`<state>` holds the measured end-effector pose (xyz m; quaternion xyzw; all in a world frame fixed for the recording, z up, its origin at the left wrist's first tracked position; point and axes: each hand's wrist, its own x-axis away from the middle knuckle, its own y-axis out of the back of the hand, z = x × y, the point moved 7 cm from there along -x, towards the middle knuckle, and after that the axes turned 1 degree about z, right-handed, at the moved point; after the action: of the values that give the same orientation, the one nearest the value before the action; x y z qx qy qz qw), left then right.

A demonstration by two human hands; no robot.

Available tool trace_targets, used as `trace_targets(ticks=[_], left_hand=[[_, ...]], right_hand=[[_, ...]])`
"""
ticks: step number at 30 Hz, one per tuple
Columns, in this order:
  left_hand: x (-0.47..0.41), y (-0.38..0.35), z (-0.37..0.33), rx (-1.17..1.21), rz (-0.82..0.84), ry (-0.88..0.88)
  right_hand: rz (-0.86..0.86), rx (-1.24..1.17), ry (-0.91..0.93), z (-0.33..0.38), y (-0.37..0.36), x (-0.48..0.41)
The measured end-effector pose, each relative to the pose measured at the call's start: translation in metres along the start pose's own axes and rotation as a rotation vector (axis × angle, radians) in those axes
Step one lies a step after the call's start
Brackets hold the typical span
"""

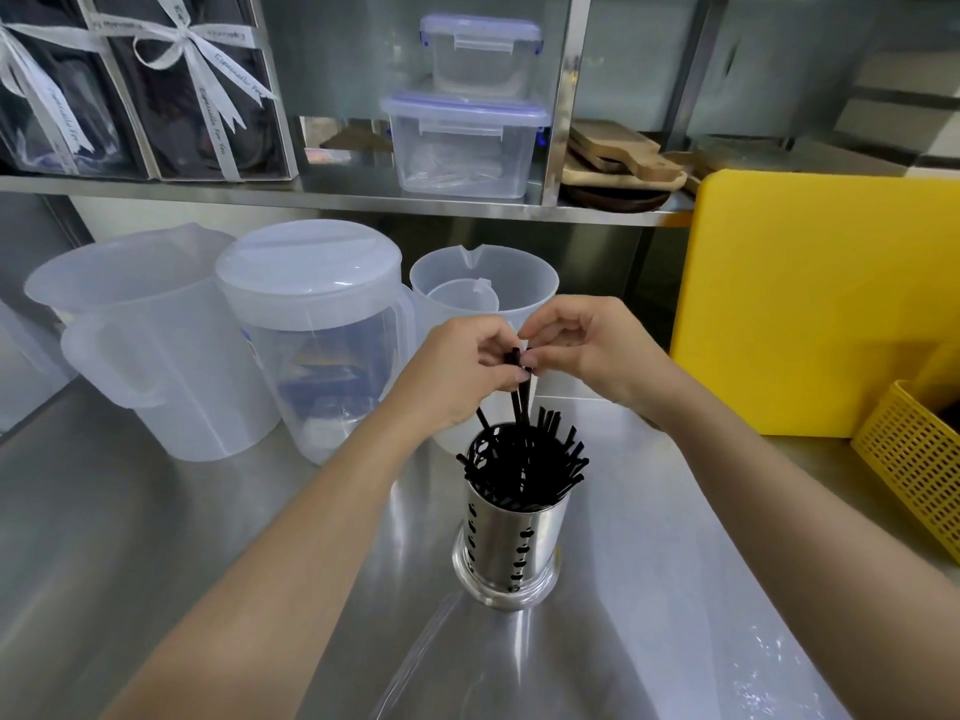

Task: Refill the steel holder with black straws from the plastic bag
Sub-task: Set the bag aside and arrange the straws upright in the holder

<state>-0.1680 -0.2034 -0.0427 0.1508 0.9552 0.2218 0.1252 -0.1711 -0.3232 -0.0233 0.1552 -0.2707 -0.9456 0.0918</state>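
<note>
A perforated steel holder stands upright on the steel counter, packed with several black straws that lean outward. Above it, my left hand pinches the top ends of a few black straws whose lower ends reach into the holder. My right hand meets it from the right, fingertips closed on the same straw tops. A clear plastic bag lies flat on the counter in front of the holder, between my forearms.
Behind the holder stand three translucent plastic jugs, one lidded. A yellow cutting board leans at the right, with a yellow mesh basket below it. The shelf above carries stacked clear containers, wooden boards and ribboned boxes.
</note>
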Motion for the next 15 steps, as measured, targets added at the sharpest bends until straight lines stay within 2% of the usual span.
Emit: trace_targets(ticks=[6,10,15], left_hand=[[0.003,-0.001,-0.008,0.087,-0.022,0.021],[0.005,-0.003,-0.017,0.044,-0.009,-0.002],[0.009,0.012,-0.025,0.09,-0.11,-0.018]], right_hand=[[-0.086,-0.037,0.074,0.013,0.009,0.009],[-0.118,-0.054,0.123,0.021,0.012,0.013],[-0.159,-0.11,0.135,0.024,0.015,0.018]])
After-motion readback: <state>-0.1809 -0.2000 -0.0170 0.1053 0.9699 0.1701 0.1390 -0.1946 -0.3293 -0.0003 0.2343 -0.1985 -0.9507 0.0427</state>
